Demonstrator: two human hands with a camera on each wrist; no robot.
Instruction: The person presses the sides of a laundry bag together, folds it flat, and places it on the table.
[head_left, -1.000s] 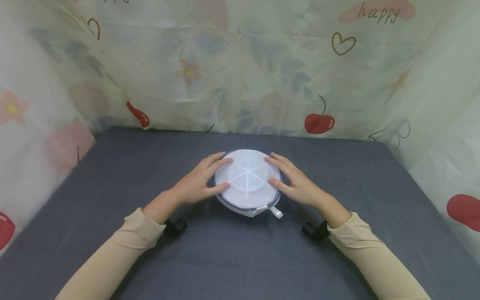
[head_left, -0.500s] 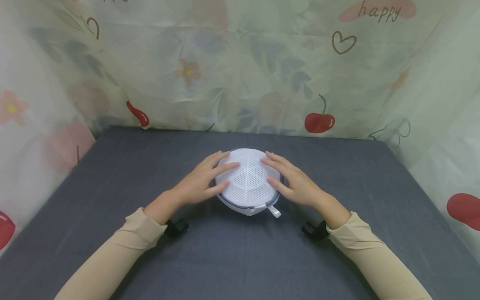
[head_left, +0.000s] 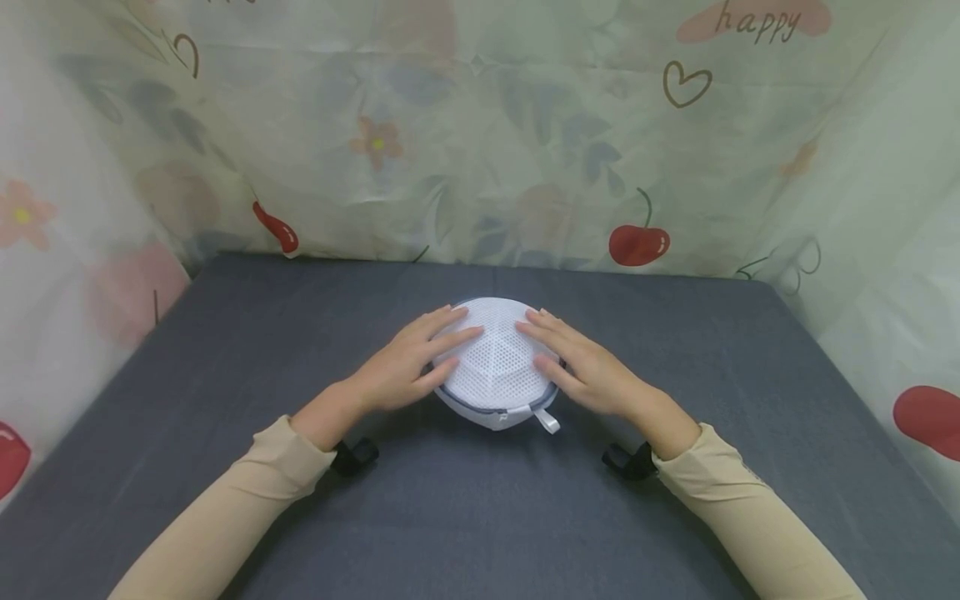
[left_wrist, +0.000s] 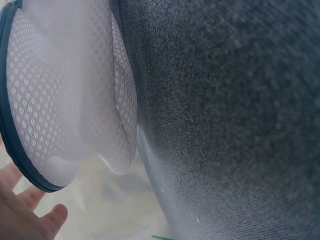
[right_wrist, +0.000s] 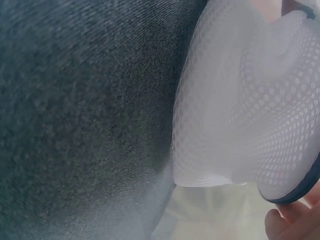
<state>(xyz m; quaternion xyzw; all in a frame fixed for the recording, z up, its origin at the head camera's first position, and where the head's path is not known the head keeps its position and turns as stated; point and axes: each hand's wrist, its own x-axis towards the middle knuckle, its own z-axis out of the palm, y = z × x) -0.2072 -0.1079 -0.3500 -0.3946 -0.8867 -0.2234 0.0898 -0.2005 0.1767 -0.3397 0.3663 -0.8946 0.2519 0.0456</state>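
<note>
A white mesh laundry bag point(head_left: 495, 367), rounded with dark blue-grey trim, stands at the middle of the table. Its zip point(head_left: 517, 412) and a white fabric tab point(head_left: 551, 422) face the person. From the left, my left hand point(head_left: 405, 362) rests on the bag's top, fingers spread and fairly straight. On the opposite side my right hand point(head_left: 592, 371) lies on it in the same way. Both wrist views show the bag's mesh side point(left_wrist: 40, 95) close up, with the dark trim point(right_wrist: 302, 187) above fingers in the right one. Whatever is inside the bag cannot be made out.
Dark grey cloth point(head_left: 480, 517) covers the table. Behind it hangs a pale printed curtain point(head_left: 480, 150), which also runs along both sides. Black wrist straps point(head_left: 356, 457) show under the beige sleeves point(head_left: 225, 508).
The fingers of both hands have slid a little further inward over the bag's top. The bag sits almost where it was, its front edge slightly higher in view.
</note>
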